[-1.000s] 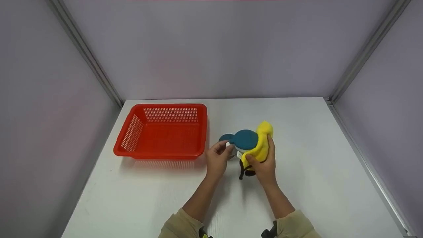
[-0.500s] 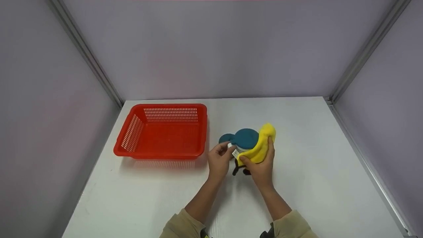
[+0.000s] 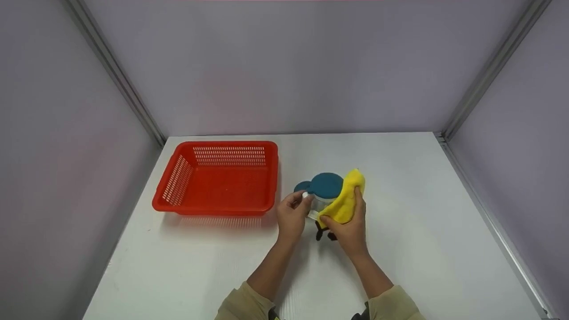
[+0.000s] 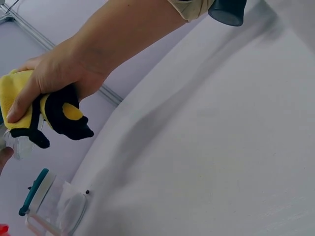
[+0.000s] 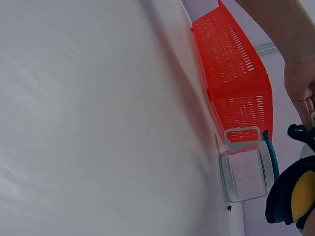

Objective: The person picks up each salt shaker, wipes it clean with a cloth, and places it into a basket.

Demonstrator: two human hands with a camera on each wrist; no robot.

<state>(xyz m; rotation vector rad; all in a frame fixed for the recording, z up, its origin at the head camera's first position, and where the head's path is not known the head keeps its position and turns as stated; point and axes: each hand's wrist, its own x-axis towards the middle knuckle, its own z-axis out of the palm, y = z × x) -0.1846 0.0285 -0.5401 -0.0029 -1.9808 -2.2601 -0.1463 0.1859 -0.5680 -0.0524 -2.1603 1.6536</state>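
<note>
In the head view, my left hand [image 3: 292, 218] pinches the white handle of a clear jar with a round teal lid [image 3: 326, 184]. My right hand [image 3: 353, 229] grips a soft yellow cloth [image 3: 344, 206] with black trim and presses it against the jar's right side. A white tag sticks out near the cloth's lower left. The left wrist view shows the cloth [image 4: 17, 93] bunched under the right fingers, its black parts hanging down. Most of the held jar's body is hidden by cloth and hands. Behind it stands a second clear jar [image 5: 246, 172] with a teal lid and pale handle.
A red plastic basket [image 3: 222, 191] with slotted walls stands left of the hands on the white table [image 3: 422, 213]. Grey panels [image 3: 284, 66] enclose the table at the back and sides. A tiny dark object [image 5: 229, 208] lies near the second jar.
The right hand and cloth have shifted slightly down and left along the jar's side, after a brief move right. More of the jar's clear wall shows. The left hand keeps its pinch.
</note>
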